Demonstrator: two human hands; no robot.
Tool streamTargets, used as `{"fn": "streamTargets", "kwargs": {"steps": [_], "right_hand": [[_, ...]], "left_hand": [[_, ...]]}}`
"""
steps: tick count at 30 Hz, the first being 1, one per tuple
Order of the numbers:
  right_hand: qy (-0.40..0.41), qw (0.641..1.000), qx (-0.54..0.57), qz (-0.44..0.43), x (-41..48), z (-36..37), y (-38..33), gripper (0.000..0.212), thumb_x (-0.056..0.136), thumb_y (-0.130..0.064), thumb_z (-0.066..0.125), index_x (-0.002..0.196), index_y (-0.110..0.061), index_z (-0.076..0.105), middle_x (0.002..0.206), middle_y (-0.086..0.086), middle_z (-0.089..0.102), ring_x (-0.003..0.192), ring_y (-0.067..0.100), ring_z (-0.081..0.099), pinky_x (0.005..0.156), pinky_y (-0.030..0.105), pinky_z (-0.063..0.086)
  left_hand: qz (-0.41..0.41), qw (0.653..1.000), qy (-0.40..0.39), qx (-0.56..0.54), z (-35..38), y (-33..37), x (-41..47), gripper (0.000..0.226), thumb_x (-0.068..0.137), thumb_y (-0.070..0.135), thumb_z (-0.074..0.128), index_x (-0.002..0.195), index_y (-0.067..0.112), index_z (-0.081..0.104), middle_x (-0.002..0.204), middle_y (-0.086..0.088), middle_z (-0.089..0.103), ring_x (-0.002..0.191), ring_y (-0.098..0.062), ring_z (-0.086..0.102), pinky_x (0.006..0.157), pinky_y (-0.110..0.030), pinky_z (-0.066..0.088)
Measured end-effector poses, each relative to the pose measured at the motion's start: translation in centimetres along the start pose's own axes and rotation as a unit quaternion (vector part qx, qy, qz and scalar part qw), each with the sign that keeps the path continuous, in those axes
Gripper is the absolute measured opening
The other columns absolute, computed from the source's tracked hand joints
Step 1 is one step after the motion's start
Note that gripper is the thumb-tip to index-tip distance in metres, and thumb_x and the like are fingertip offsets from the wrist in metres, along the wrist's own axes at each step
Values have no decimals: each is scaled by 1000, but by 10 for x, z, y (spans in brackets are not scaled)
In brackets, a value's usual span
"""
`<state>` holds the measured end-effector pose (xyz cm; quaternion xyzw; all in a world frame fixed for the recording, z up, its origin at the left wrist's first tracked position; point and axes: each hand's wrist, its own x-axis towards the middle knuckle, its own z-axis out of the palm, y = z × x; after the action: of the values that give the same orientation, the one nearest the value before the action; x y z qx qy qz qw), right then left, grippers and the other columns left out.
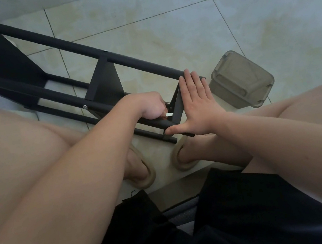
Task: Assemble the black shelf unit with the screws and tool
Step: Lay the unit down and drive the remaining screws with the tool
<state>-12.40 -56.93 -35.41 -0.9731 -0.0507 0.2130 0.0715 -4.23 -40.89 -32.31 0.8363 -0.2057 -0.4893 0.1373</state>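
The black shelf unit (60, 47) lies on its side on the tiled floor, running from the upper left down to my hands. Its black poles carry triangular shelf plates (105, 80). My left hand (150, 107) is curled and pinches a small silvery tool (169, 114) at the joint where the nearest shelf plate meets a pole. My right hand (196, 102) lies flat with straight fingers against the end shelf plate (178, 108), thumb along the lower pole end. A screw head (85, 107) shows on a pole to the left.
A translucent grey plastic box (241, 79) sits on the floor just right of the shelf's end. My bare knees flank the view, and my feet in beige slippers (180, 157) rest under the shelf's end. White wall trim runs along the top left.
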Motion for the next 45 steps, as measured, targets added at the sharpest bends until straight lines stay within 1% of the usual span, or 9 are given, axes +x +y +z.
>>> {"fn": "streamTargets", "kwargs": {"steps": [5, 12, 17, 24, 29, 35, 38, 42, 45], "right_hand": [[4, 1000, -2, -2, 1, 2, 1, 153, 52, -106, 24, 156, -3, -21, 163, 15, -32, 150, 31, -31, 122, 47, -18], [-18, 1000, 0, -6, 5, -6, 5, 160, 44, -109, 24, 156, -5, -21, 162, 14, -33, 150, 31, -31, 122, 47, -18], [-57, 998, 21, -11, 8, -24, 12, 148, 57, -98, 46, 159, -11, -15, 165, 9, -29, 153, 28, -25, 124, 45, -12], [-41, 995, 92, 3, 36, -62, 22, 98, 89, -50, 70, 162, -21, 11, 166, 4, 20, 148, 31, 28, 120, 45, 26], [-112, 989, 90, 42, 65, -74, 34, 72, 86, -45, 76, 144, -17, 45, 132, 7, 59, 117, 29, 57, 97, 39, 47], [-219, 973, 63, 42, 100, -88, 44, 64, 71, -57, 84, 116, -19, 59, 79, -9, 69, 73, 11, 67, 58, 27, 44], [-251, 963, 98, 32, 117, -90, 51, 55, 70, -51, 88, 104, -19, 60, 56, -11, 66, 48, 3, 62, 53, 23, 48], [-241, 961, 133, 30, 135, -100, 62, 41, 73, -46, 87, 91, -26, 56, 82, -2, 64, 70, 15, 62, 60, 29, 51], [-171, 975, 142, 21, 149, -119, 70, 43, 76, -44, 85, 103, -26, 57, 89, -6, 58, 85, 19, 57, 65, 29, 40]], "left_hand": [[-14, 999, -17, 32, 1, 1, 1, 30, 102, 15, 48, 121, 4, 68, 124, -15, 65, 114, -33, 59, 96, -41, 46], [-50, 997, 59, 3, 0, -2, 1, 25, 97, 12, 50, 115, 6, 68, 111, -12, 70, 103, -30, 64, 96, -43, 52], [-63, 990, 121, 36, -16, -7, -8, 23, 97, 12, 57, 116, 3, 68, 112, -9, 72, 109, -30, 64, 98, -40, 51], [-10, 967, 253, -30, -51, -5, -9, 14, 100, 16, 54, 104, 13, 67, 97, -3, 74, 88, -24, 67, 83, -43, 56], [4, 949, 311, 47, -77, -3, 17, 5, 101, 18, 45, 105, 17, 47, 94, -4, 56, 86, -29, 54, 60, -37, 37], [-21, 975, 199, 94, -109, -13, 48, 11, 99, 10, 40, 110, 10, 42, 100, -12, 61, 82, -31, 55, 64, -37, 38], [-30, 983, 148, 100, -110, -14, 67, 14, 99, 8, 47, 113, 9, 45, 98, -11, 64, 74, -26, 57, 63, -34, 45], [-44, 980, 175, 85, -120, -16, 88, 23, 103, 16, 41, 124, 8, 49, 93, -4, 56, 75, -23, 59, 66, -30, 49], [-32, 975, 209, 68, -146, -22, 95, 16, 102, 12, 37, 116, 7, 44, 93, -8, 57, 80, -29, 57, 68, -36, 44]]}}
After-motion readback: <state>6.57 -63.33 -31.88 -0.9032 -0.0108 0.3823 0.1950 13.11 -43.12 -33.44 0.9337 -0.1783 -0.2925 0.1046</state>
